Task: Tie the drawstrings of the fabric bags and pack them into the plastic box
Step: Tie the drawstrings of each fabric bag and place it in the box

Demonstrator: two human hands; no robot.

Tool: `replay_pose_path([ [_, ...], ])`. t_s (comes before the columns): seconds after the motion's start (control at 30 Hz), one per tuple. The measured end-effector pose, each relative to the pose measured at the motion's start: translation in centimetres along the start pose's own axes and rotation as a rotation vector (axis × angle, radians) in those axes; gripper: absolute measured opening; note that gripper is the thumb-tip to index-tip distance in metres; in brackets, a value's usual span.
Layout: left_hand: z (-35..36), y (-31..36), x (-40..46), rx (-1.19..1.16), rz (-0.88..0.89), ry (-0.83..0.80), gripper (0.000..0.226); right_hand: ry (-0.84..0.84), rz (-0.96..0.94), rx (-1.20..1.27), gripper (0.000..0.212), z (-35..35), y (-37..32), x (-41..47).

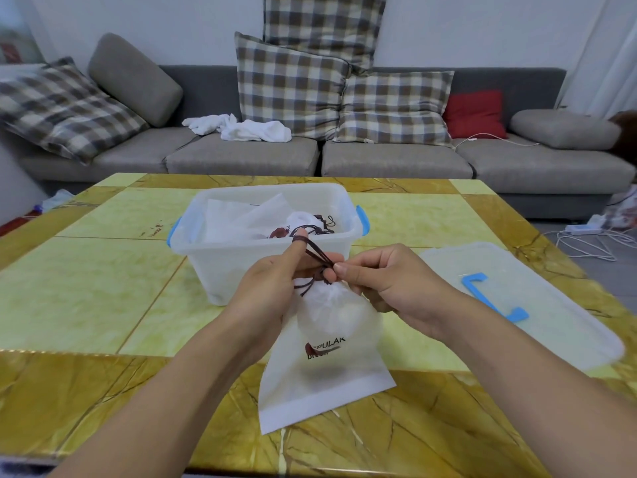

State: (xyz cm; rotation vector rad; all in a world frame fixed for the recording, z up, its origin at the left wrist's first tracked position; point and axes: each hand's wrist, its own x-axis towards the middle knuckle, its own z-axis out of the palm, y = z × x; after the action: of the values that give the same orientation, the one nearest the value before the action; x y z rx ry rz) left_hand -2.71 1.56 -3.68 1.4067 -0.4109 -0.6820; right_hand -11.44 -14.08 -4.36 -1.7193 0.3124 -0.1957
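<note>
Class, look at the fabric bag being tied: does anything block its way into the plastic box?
Nothing visible does. The plastic box stands open just beyond the fabric bag, and its lid lies off to the right on the table. Bags already inside leave room on top.

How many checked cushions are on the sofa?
4: one checked cushion at the left end, one in the middle, one up behind it, one just right of the middle.

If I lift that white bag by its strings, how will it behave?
The white fabric bag will probably hang limp: its thin cloth is gathered and creased below the drawstrings. It seems light, since the left hand and right hand hold it by the neck alone. The rounded bulge suggests something soft inside.
</note>
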Motion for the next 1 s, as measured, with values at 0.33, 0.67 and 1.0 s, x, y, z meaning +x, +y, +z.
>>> replay_pose_path([
  [0.33, -0.3, -0.6, -0.4, -0.066, 0.08, -0.041, 0.031, 0.065, 0.074, 0.136, 0.02, 1.3, 0.0, -0.2],
  [0.67, -0.3, -1.1, 0.0, 0.017, 0.238, 0.141, 0.011, -0.05, -0.028, 0.062, 0.019, 0.8, -0.9, -0.7],
  [1.0, -0.5, -0.7, 0.0, 0.219, 0.35, 0.144, 0.026, -0.032, -0.079, -0.024, 0.005, 0.0, -1.2, -1.1],
])
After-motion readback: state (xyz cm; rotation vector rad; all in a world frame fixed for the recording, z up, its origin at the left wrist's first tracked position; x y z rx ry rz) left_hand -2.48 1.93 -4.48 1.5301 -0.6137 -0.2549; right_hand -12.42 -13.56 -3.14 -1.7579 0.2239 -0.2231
